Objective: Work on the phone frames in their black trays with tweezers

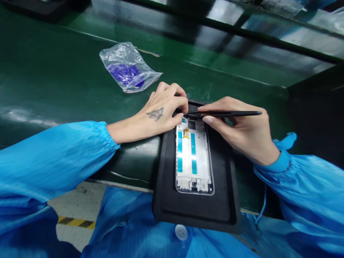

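Note:
A silver phone frame (202,157) with teal adhesive strips and a small orange flex piece lies on a black tray (172,204). My right hand (239,125) grips black tweezers (228,113), whose tips point left over the frame's top end. At the top left corner of the frame, my left hand (166,109) has its thumb and forefinger pinched close to the tweezer tips. Whatever sits between those fingers is too small or hidden to make out.
Beyond my left hand, a clear zip bag (129,68) with small purple pieces lies on the green bench (67,71). A thin strip (147,53) is behind it. The tray overhangs the bench's front edge. A dark shelf bar (255,36) crosses the back.

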Demonstrator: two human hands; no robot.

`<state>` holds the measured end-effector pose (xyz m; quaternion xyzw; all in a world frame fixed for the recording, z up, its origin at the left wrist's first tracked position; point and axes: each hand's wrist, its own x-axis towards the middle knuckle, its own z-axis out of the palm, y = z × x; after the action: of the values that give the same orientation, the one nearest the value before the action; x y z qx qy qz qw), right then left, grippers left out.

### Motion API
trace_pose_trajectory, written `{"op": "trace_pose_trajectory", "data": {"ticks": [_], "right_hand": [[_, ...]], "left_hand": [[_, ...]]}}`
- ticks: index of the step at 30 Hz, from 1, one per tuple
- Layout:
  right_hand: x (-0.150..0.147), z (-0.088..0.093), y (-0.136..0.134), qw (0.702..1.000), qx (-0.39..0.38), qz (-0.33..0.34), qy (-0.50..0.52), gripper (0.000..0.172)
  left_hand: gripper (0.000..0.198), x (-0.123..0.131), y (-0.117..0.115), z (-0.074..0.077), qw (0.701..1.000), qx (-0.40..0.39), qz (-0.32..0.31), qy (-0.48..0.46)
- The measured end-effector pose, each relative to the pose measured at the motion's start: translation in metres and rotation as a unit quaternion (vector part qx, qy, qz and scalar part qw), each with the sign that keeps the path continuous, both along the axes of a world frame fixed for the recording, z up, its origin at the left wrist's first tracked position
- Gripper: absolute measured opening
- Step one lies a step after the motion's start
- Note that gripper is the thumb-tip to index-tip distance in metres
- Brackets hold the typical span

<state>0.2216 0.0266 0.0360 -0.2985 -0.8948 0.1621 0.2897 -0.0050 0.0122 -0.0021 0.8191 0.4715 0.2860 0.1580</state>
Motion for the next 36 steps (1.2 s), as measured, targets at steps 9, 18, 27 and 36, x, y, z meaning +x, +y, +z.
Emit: {"op": "trace_pose_trajectory", "data": {"ticks": [9, 18, 27, 36], "right_hand": [[0.0012, -0.0032, 0.0008, 1.0, 0.01, -0.002, 0.002, 0.016], [0.0006, -0.0036, -0.0004, 1.0, 0.026, -0.008, -0.001, 0.017], [0.0, -0.0028, -0.0007, 0.999, 0.03, -0.006, 0.007, 0.015], [-0.0027, -0.0022, 0.0003, 1.0, 0.011, -0.014, 0.006, 0.018]], "left_hand": [[0.012, -0.0008, -0.0011, 0.0025, 1.0, -0.007, -0.008, 0.007], [0.013, -0.0033, -0.0017, 0.0018, 1.0, -0.001, -0.021, 0.008], [0.013, -0.0035, -0.0034, 0.0058, 1.0, -0.003, -0.027, -0.003], [0.011, -0.0026, -0.0027, 0.0093, 1.0, -0.018, -0.017, -0.001]]}}
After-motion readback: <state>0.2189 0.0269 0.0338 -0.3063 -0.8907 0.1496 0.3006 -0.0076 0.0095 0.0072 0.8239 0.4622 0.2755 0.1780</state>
